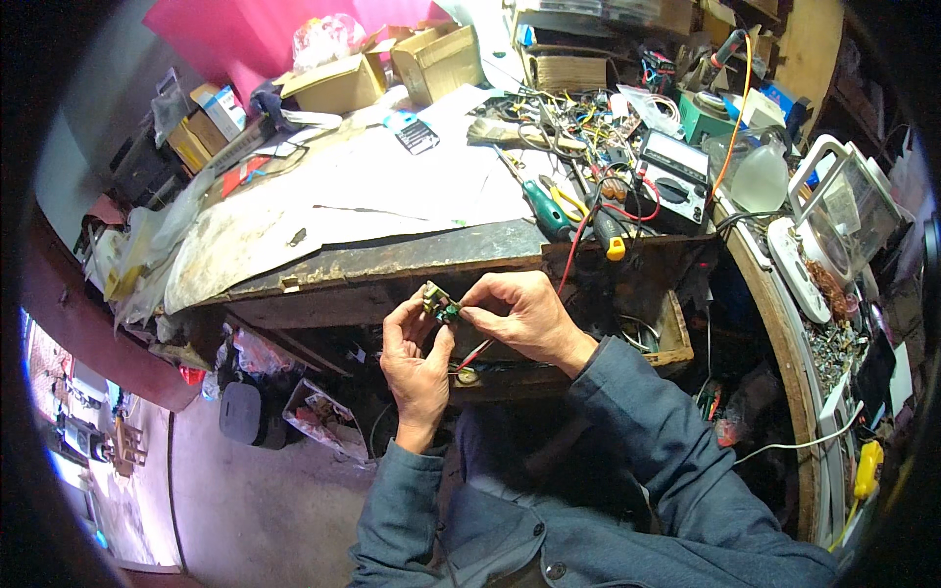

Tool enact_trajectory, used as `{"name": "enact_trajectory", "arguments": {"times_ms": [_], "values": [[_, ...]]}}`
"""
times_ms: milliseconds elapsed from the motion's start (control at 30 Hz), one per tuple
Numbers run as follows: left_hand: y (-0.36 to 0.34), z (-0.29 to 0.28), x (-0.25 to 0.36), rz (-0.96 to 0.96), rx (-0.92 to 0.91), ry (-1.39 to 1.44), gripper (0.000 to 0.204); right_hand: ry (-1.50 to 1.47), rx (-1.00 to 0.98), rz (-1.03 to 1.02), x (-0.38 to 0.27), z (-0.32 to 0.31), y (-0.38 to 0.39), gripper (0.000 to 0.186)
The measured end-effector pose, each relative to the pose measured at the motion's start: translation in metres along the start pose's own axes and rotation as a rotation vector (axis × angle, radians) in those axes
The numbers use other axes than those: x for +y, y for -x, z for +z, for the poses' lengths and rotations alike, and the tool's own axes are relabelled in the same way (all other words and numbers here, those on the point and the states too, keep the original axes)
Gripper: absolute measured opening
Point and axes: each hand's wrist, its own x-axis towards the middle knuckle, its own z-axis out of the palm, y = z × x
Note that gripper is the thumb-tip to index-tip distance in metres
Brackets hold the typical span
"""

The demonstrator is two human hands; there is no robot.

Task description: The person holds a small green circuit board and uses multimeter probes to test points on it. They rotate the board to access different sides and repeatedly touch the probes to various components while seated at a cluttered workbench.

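Just in front of the workbench edge, a small green circuit board (442,305) with components on it is held up between both hands. My left hand (416,367) grips it between thumb and fingers from the left. At its right side, my right hand (530,319) pinches with thumb and forefinger; whether a tiny part is also between those fingertips is hidden. A red probe lead (477,353) passes below my right hand, over the open drawer (676,338).
Paper sheets (392,186) cover the bench. A green-handled screwdriver (545,208), yellow-handled pliers (569,202) and an analog multimeter (673,184) lie to the right, before a heap of wires (559,122). Cardboard boxes (436,61) stand behind. A magnifier lamp (833,225) is far right.
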Motion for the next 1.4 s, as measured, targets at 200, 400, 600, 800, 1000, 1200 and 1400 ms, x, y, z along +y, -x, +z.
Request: {"name": "enact_trajectory", "arguments": {"times_ms": [200, 400, 600, 800, 1000, 1200, 1400], "values": [[-0.001, 0.001, 0.01, -0.12, -0.037, -0.015, 0.056, 0.111, 0.012, -0.082, 0.003, -0.002, -0.001, 0.012], [-0.003, -0.003, 0.009, -0.146, -0.096, 0.056, 0.059, 0.112, -0.012, -0.071, 0.006, -0.001, -0.001, 0.012], [-0.006, -0.006, 0.01, -0.191, -0.068, 0.177, 0.056, 0.135, -0.057, -0.095, 0.003, -0.001, -0.001, 0.015], [-0.007, -0.006, 0.016, -0.139, -0.105, 0.244, 0.054, -0.101, -0.122, 0.066, 0.016, 0.006, -0.002, 0.027], [-0.01, -0.009, 0.008, -0.122, -0.163, 0.261, 0.057, -0.337, -0.215, 0.183, 0.013, 0.004, -0.003, 0.028], [-0.021, -0.008, 0.007, -0.174, -0.234, 0.083, 0.059, -0.025, -0.079, 0.042, 0.01, -0.002, -0.003, 0.03], [-0.015, -0.007, 0.006, -0.167, -0.154, 0.216, 0.065, 0.048, -0.058, 0.02, 0.004, -0.001, -0.002, 0.028]]}}
